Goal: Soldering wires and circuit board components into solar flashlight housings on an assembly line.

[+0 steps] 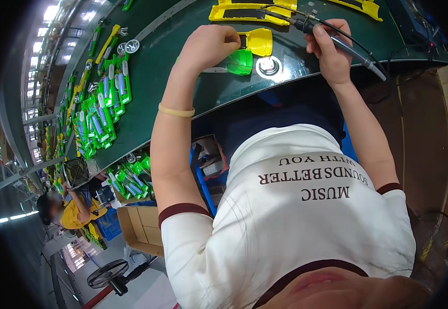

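Note:
My left hand [209, 45] is closed around a small part, pressing it against a yellow plastic piece [259, 41] and a green plastic piece [240, 62] on the dark green table [183, 87]. My right hand [331, 49] grips a black pen-like tool with a cable [337, 44], its tip pointing left toward the yellow piece. A round silver ring [269, 67] lies just right of the green piece. A pale band sits on my left wrist.
Long yellow plastic shells [250, 13] lie at the table's far side. Rows of green and yellow parts [100, 113] stretch along the table to the left. A person in yellow [72, 208] sits at lower left, beside a cardboard box [139, 229] and a fan [108, 273].

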`<act>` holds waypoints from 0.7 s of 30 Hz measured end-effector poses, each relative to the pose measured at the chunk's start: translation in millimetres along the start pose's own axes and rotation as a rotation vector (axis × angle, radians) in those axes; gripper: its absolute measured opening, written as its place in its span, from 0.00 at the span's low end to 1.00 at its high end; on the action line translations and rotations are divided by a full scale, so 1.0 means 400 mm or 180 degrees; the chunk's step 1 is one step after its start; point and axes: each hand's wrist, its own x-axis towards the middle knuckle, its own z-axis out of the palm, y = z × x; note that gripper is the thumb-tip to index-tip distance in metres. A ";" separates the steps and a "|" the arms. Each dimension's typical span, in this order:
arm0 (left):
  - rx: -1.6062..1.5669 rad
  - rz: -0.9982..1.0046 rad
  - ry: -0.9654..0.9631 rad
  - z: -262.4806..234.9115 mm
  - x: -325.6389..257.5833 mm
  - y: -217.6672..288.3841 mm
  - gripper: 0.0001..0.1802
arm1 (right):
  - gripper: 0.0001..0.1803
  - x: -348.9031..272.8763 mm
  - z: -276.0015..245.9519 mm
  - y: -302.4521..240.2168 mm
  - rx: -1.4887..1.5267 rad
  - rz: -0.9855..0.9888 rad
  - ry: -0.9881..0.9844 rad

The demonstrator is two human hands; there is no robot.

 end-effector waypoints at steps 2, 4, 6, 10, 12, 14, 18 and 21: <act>0.0060 0.0031 0.0064 0.006 0.000 -0.002 0.11 | 0.11 -0.001 -0.012 0.014 -0.0126 0.0156 0.0200; 0.0073 0.0036 0.0074 0.005 -0.001 -0.004 0.11 | 0.11 -0.001 -0.016 0.017 -0.0160 0.0162 0.0160; 0.0083 0.0055 0.0073 0.010 -0.005 -0.004 0.11 | 0.11 -0.004 -0.013 0.016 -0.0115 0.0078 0.0134; 0.0030 0.0009 0.0047 0.006 -0.010 -0.002 0.11 | 0.12 -0.008 -0.013 0.011 -0.0187 0.0064 0.0104; 0.0028 0.0031 0.0035 0.004 -0.010 0.000 0.11 | 0.12 -0.008 -0.010 0.010 -0.0263 0.0057 0.0117; -0.0001 -0.0044 -0.0019 0.001 -0.009 0.002 0.11 | 0.12 -0.008 -0.012 0.010 -0.0336 0.0041 0.0126; -0.0053 -0.0072 0.0057 0.005 -0.004 -0.003 0.09 | 0.12 -0.002 -0.012 0.010 -0.0360 0.0020 0.0119; -0.0066 -0.0067 -0.0016 0.000 -0.003 0.001 0.11 | 0.12 0.000 0.002 -0.007 -0.0303 -0.0144 -0.0059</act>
